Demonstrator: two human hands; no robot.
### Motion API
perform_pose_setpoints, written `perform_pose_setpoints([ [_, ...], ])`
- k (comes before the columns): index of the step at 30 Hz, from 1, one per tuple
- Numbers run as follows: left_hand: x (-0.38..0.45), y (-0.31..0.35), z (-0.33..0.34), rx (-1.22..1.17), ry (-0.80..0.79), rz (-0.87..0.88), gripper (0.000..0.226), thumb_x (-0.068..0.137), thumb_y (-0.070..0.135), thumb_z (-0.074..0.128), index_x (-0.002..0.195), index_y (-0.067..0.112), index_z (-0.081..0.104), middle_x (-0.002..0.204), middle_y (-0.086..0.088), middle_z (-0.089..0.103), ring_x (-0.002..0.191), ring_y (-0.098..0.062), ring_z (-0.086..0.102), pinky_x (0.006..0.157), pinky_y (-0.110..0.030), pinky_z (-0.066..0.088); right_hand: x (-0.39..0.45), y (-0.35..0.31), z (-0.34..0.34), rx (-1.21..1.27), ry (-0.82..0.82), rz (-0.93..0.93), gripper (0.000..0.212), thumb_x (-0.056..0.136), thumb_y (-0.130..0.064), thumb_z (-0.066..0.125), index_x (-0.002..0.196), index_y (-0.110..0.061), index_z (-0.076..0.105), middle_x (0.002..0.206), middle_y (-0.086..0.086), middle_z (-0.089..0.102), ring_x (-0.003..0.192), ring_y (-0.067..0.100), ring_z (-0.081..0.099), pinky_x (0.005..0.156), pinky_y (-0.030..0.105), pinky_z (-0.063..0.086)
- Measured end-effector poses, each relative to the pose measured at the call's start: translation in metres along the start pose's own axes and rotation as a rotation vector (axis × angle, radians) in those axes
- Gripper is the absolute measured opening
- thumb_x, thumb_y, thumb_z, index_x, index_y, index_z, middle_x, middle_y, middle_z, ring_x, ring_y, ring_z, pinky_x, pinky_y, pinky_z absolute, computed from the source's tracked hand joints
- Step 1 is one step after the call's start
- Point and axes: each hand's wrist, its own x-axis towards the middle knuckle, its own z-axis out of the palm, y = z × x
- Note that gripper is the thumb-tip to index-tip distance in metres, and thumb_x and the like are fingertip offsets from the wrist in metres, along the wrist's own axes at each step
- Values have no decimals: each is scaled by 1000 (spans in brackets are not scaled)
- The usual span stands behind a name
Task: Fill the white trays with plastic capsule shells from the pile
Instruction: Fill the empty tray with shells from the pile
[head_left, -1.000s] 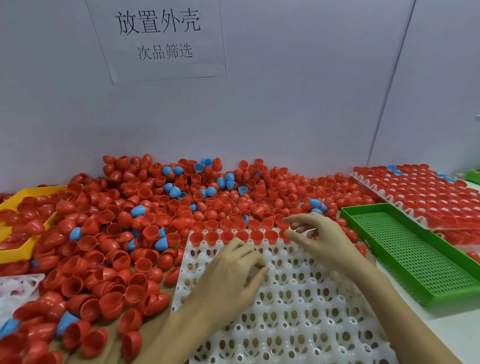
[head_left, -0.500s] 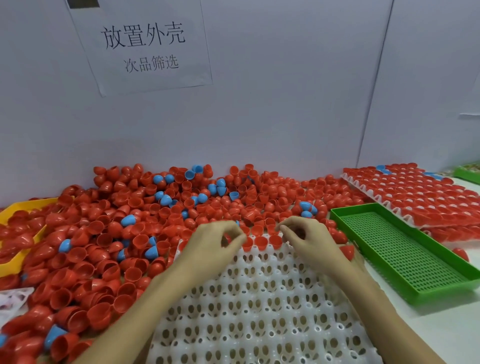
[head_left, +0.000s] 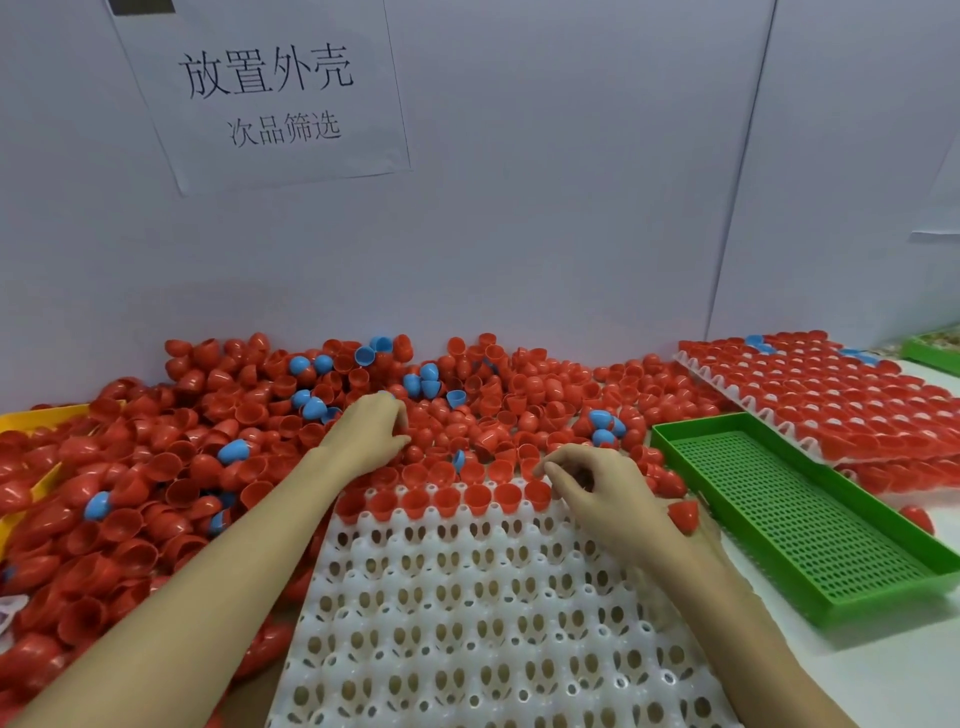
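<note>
A big pile of red capsule shells (head_left: 208, 415), with a few blue ones mixed in, lies against the back wall. The white tray (head_left: 493, 597) sits in front of me, and only its far row (head_left: 447, 499) holds red shells. My left hand (head_left: 369, 431) reaches past the tray into the pile, its fingers curled down around a red shell. My right hand (head_left: 597, 493) hovers over the far right end of that row, thumb and forefinger pinching a red shell (head_left: 529, 466).
A green mesh tray (head_left: 779, 509) lies right of the white tray. Behind it are stacked white trays full of red shells (head_left: 831, 395). A yellow tray (head_left: 31, 415) sits half buried at the far left. One loose red shell (head_left: 683, 514) lies by my right wrist.
My left hand has left the tray's far edge and gone forward into the pile. My right hand has stayed at the far right end of the filled row.
</note>
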Motion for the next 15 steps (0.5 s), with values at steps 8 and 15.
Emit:
perform_pose_setpoints([
  [8, -32, 9, -14, -328, 293, 18, 15, 90, 23, 81, 104, 18, 77, 105, 6, 72, 95, -7, 64, 79, -13, 44, -1, 0, 0, 19, -8, 4, 19, 107, -20, 60, 103, -25, 78, 79, -6, 71, 74, 20, 66, 69, 30, 53],
  [15, -87, 30, -43, -392, 358, 141, 14, 90, 23, 81, 103, 21, 76, 105, 14, 71, 94, -1, 67, 82, -23, 56, -1, 1, 0, 15, -13, 16, 19, 107, -20, 61, 104, -26, 79, 83, -6, 73, 74, 17, 66, 69, 30, 56],
])
